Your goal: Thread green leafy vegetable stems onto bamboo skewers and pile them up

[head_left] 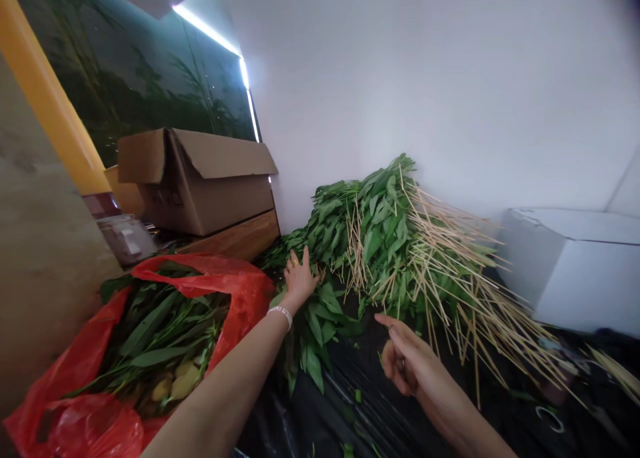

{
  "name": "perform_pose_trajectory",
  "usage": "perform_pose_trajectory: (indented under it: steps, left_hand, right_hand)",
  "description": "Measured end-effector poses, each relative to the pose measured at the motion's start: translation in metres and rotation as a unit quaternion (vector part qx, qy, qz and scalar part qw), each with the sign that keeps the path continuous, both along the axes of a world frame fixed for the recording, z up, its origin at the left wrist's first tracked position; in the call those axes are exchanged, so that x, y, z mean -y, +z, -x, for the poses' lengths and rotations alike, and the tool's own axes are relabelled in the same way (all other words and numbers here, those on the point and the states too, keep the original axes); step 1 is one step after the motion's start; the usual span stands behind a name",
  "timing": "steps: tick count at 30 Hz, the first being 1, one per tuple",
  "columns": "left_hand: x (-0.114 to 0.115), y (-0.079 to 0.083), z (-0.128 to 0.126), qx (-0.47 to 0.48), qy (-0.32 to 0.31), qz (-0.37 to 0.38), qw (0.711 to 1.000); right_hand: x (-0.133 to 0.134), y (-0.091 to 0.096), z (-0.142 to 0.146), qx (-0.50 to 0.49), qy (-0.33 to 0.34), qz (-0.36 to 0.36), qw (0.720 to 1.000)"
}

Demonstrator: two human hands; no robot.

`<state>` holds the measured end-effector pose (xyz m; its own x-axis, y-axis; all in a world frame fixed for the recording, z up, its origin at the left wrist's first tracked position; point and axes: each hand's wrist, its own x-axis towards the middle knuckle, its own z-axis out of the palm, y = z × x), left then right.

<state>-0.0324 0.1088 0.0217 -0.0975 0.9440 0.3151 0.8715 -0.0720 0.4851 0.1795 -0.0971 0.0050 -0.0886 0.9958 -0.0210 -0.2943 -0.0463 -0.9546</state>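
Observation:
My left hand [300, 279], with a beaded bracelet on its wrist, reaches out with fingers spread over loose green leaves [320, 318]. Whether its fingertips touch the leaves I cannot tell. My right hand [413, 361] hovers over the black plastic sheet [350, 371], index finger stretched out and the other fingers loosely curled, with nothing visible in it. Beyond both hands, a heap of leafy bundles [383, 211] on thin pale sticks [460, 265] leans against the wall. The stick ends fan out towards the right.
At the left, a red plastic bag [250, 291] gapes around long green leaves [155, 325] and yellowish lumps. Behind it stand an open cardboard box [220, 201] and a clear plastic container [127, 238]. A white box [590, 271] is at the right. Leaf scraps dot the sheet.

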Motion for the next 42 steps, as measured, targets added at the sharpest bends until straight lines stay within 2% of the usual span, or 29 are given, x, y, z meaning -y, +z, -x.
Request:
perform_pose_trajectory:
  steps: [3,6,8,10,13,15,16,18,20,23,26,29,36,39,42]
  left_hand:
    - [-0.001,-0.025,0.01,-0.118,-0.035,0.037,0.992]
    - [-0.006,-0.035,0.013,-0.167,-0.04,0.054,0.984]
    - [-0.007,-0.03,0.011,-0.181,-0.033,0.048,0.982]
    - [-0.004,-0.018,0.006,-0.184,-0.018,0.026,0.982]
    - [0.018,0.001,-0.007,-0.136,-0.013,-0.096,0.986]
    - [0.043,0.008,-0.019,-0.062,-0.072,-0.193,0.977]
    - [0.056,0.008,-0.026,-0.025,-0.12,-0.213,0.969]
    - [0.083,0.002,-0.044,0.004,-0.233,-0.18,0.956]
    - [0.104,-0.01,-0.063,-0.004,-0.355,-0.111,0.928]
    - [0.119,-0.029,-0.087,-0.005,-0.452,-0.048,0.891]
    - [0.122,-0.043,-0.097,0.008,-0.479,-0.015,0.878]
    - [0.119,-0.05,-0.094,0.0,-0.518,0.023,0.855]
    - [0.111,-0.057,-0.09,-0.039,-0.513,0.009,0.857]
    - [0.11,-0.058,-0.091,-0.055,-0.502,0.004,0.863]
    - [0.108,-0.06,-0.091,-0.056,-0.499,0.008,0.865]
  right_hand:
    - [-0.001,-0.001,0.0,0.001,0.003,-0.001,1.0]
    - [-0.003,-0.003,-0.001,0.002,0.004,0.004,1.0]
    - [-0.004,-0.003,-0.001,0.005,0.002,0.008,1.0]
    - [-0.004,-0.002,0.0,0.008,-0.001,0.01,1.0]
    - [-0.002,0.0,0.001,0.007,-0.003,0.011,1.0]
    - [-0.003,0.0,0.0,-0.002,-0.009,0.011,1.0]
    - [-0.003,0.0,-0.002,-0.01,-0.019,0.009,1.0]
    - [-0.007,-0.002,-0.007,-0.027,-0.06,0.002,0.998]
    - [-0.011,-0.004,-0.013,-0.036,-0.114,-0.007,0.993]
    - [-0.018,-0.008,-0.021,-0.034,-0.161,-0.023,0.986]
    - [-0.021,-0.009,-0.022,-0.012,-0.143,-0.043,0.989]
    - [-0.024,-0.007,-0.019,0.023,-0.139,-0.05,0.989]
    - [-0.025,0.008,-0.025,0.08,-0.146,-0.058,0.984]
    - [-0.017,0.021,-0.038,0.119,-0.143,-0.058,0.981]
    - [-0.001,0.036,-0.067,0.188,-0.161,-0.051,0.967]
